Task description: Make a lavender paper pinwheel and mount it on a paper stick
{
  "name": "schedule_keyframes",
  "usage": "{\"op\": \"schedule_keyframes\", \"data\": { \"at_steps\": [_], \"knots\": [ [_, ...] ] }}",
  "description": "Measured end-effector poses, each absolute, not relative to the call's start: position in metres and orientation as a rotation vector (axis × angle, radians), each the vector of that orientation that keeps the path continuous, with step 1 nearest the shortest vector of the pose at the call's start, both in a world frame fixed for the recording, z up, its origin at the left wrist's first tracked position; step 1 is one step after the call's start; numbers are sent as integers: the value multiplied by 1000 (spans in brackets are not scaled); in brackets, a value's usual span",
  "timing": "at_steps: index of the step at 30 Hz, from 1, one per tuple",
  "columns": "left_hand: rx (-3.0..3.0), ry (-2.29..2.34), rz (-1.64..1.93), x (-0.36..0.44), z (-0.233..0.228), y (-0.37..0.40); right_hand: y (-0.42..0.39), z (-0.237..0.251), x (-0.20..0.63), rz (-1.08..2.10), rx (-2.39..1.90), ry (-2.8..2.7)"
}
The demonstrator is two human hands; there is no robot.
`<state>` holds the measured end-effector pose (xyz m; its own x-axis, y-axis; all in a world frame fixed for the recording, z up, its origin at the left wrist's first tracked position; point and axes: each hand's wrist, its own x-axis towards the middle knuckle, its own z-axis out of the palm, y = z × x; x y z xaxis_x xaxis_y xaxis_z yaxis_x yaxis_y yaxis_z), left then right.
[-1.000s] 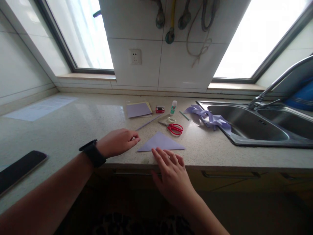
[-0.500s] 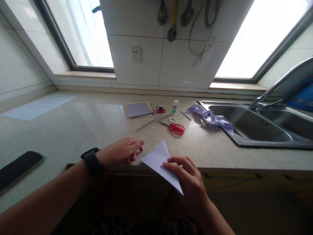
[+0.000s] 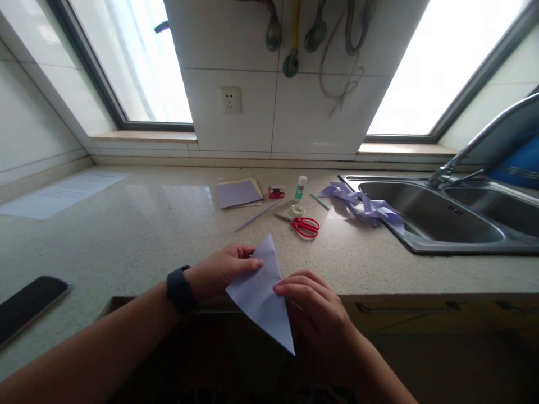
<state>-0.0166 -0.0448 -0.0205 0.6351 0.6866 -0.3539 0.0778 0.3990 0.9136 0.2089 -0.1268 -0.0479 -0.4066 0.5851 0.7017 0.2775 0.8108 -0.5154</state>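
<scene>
A pale purple sheet of paper (image 3: 263, 297), folded into a triangle, is held between both hands at the counter's front edge. My left hand (image 3: 229, 269) is closed on its upper left side, thumb on top and the fingers partly hidden behind it. On the right edge, my right hand (image 3: 314, 300) pinches the paper with its fingertips on the upper face; its thumb is hidden. One corner points away from me and another hangs down past the counter edge. Red-handled scissors (image 3: 304, 226) lie just beyond the hands.
Behind the scissors are a tape roll (image 3: 297, 210), a glue stick (image 3: 300, 189), a small red box (image 3: 276, 192) and stacked paper (image 3: 239, 194). Folded purple paper pieces (image 3: 364, 205) rest beside the sink (image 3: 429, 216). A black phone (image 3: 31, 306) lies at left, a printed sheet (image 3: 63, 193) behind it.
My left hand has moved right and taken hold of the paper's upper left side. The paper has shifted slightly left and turned, with my right hand still on it.
</scene>
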Motion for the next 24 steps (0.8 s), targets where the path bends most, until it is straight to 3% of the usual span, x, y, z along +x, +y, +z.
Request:
{"op": "schedule_keyframes", "data": {
  "at_steps": [18,24],
  "knots": [
    [1053,651,494,-14,-34,-51,-100,-50,188,1017,-1221,-1452],
    [1252,657,500,-8,-17,-52,-97,-48,188,971,-1275,-1439]
  ]
}}
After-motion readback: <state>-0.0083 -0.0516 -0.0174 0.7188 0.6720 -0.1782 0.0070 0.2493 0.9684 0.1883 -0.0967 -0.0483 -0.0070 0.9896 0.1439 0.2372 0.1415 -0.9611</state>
